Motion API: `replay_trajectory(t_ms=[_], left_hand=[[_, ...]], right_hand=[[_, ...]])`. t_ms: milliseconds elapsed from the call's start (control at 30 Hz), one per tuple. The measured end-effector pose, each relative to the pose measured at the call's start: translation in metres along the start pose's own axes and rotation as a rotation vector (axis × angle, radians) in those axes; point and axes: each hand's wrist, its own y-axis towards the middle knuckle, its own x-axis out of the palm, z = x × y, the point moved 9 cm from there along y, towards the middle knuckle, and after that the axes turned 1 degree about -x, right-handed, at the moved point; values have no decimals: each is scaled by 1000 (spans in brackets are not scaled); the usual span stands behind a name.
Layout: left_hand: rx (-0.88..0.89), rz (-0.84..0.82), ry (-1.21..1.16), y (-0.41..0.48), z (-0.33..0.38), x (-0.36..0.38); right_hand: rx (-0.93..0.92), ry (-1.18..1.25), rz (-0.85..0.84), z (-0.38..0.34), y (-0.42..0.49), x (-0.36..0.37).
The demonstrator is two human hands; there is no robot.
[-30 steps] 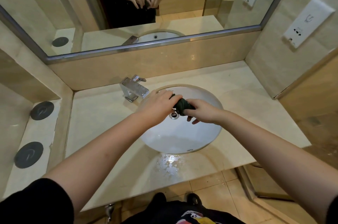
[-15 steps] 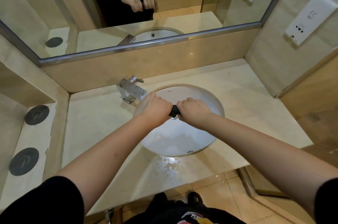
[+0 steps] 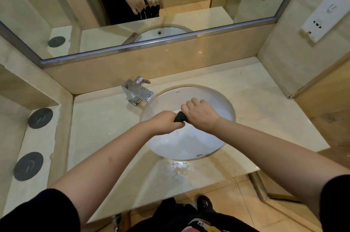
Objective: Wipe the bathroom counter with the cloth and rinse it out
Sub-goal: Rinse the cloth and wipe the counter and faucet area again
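**Wringing the cloth [image 3: 180, 117] over the sink [image 3: 189, 148]**

I hold the dark cloth bunched between my left hand [image 3: 164, 122] and right hand [image 3: 202, 116], fingers [image 3: 195, 101] of both clenched tight around its ends, directly above the sink. That way squeezed water falls into it, not onto the counter [image 3: 106, 133], where a puddle [image 3: 177, 170] lies nearer me than the fingers.

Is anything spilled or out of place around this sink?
Yes: a puddle of water lies on the counter at its front edge, just in front of the sink, rather than inside it. The left hand and right hand grip the dark cloth over the sink. Nothing else stands out.
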Motion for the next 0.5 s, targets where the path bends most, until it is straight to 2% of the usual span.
replay_trajectory(t_ms=[100,200,267,333,433,500], left_hand=[[82,108,260,-1,2,-7],[183,245,550,-6,7,-14],[256,299,761,-8,11,-17],[334,333,856,-12,16,-20],[557,548,847,-31,40,-31],[633,662,917,-39,52,-36]], right_hand=[[97,261,-137,7,-2,11],[142,696,-321,5,-8,14],[227,1055,-534,5,-16,15],[316,1343,-723,4,-25,15],[381,1595,-757,3,-28,10],[371,1752,-775,-11,-29,6]])
